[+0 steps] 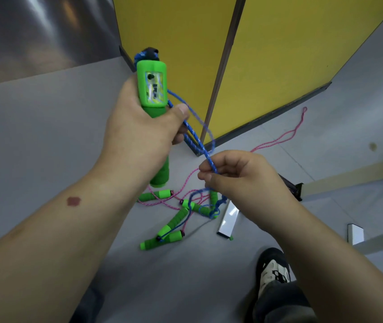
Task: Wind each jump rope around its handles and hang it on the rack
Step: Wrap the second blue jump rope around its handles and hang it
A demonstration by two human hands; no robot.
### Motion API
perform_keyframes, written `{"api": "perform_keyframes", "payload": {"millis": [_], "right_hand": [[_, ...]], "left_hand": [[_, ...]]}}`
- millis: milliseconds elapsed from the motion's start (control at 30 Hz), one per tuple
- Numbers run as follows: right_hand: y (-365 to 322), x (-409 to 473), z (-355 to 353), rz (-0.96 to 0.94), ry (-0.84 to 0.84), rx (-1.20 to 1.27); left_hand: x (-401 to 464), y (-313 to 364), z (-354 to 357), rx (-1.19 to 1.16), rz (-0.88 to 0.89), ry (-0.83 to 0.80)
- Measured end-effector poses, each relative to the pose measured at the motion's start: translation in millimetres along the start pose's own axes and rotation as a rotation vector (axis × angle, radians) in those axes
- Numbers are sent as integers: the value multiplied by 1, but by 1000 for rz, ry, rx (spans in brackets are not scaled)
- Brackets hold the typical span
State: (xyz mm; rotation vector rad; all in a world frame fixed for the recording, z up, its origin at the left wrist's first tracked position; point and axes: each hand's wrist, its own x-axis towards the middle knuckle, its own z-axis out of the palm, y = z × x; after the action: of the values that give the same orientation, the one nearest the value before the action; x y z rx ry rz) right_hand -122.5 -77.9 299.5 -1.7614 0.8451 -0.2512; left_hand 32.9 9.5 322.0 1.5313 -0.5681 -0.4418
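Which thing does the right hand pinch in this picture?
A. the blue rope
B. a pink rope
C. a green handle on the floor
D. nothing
A: the right hand pinches the blue rope, which runs up to the green handle that the left hand grips.

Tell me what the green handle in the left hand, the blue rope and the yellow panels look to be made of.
Green handle: glossy moulded plastic head, from its sheen; the grip below looks matte, likely foam. Blue rope: braided cord, its woven blue-and-white fleck shows. Yellow panels: smooth, flat, matte boards, possibly laminate; material uncertain.
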Motion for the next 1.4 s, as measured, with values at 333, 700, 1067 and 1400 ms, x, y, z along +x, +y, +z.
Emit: {"api": "perform_keyframes", "payload": {"millis": [333, 700, 1067, 1400], "right_hand": [[4, 2, -5, -39, 35, -43], [4, 4, -2, -147, 130, 85], [1, -2, -3, -122, 51, -7], [-4, -4, -1, -80, 54, 29]], "left_hand": [[-2, 1, 2, 39, 11, -46], [-15, -2, 13, 170, 50, -315], [-5, -3, 7, 0, 13, -88], [-3, 1, 7, 21, 46, -15]]}}
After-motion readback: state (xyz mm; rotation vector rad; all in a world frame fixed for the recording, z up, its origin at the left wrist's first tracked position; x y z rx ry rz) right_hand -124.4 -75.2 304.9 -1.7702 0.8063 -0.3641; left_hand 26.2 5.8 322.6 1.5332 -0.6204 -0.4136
